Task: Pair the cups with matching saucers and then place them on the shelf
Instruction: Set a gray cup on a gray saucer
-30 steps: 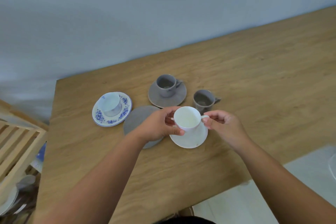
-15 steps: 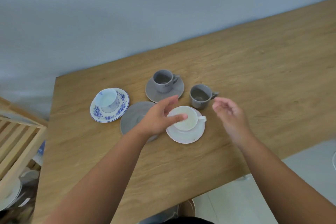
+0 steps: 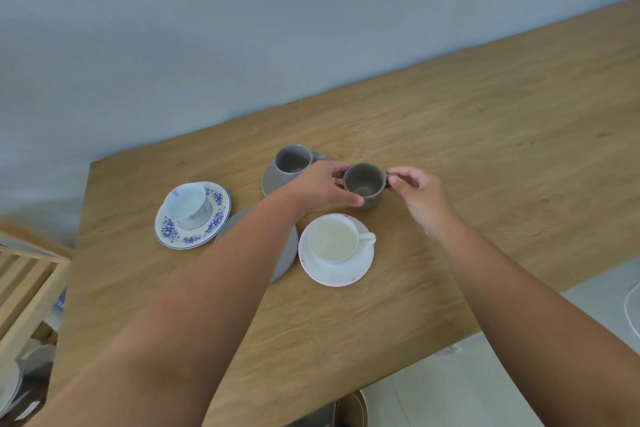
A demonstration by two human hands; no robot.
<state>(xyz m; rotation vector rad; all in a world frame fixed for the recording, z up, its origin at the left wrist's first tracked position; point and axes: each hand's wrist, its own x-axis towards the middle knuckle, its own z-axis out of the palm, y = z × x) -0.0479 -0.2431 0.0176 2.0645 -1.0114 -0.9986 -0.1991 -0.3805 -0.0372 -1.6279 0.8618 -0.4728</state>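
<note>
Both hands closed on unpaired grey cup (image 3: pixel 364 184) on wooden table (image 3: pixel 485 156): left hand (image 3: pixel 320 189) cupping body, right hand (image 3: pixel 417 194) pinching handle. Pairing step, probably. Next: lift across to bare grey saucer (image 3: pixel 289 253), beside white set.

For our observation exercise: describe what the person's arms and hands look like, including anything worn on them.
Both forearms are bare, with no sleeves in view. The left hand and right hand wear no gloves, and no rings, watch or bracelets show. The fingers are uncovered.

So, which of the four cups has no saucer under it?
The darker grey cup between both hands: it stands on bare table, while the others sit on saucers.
</note>
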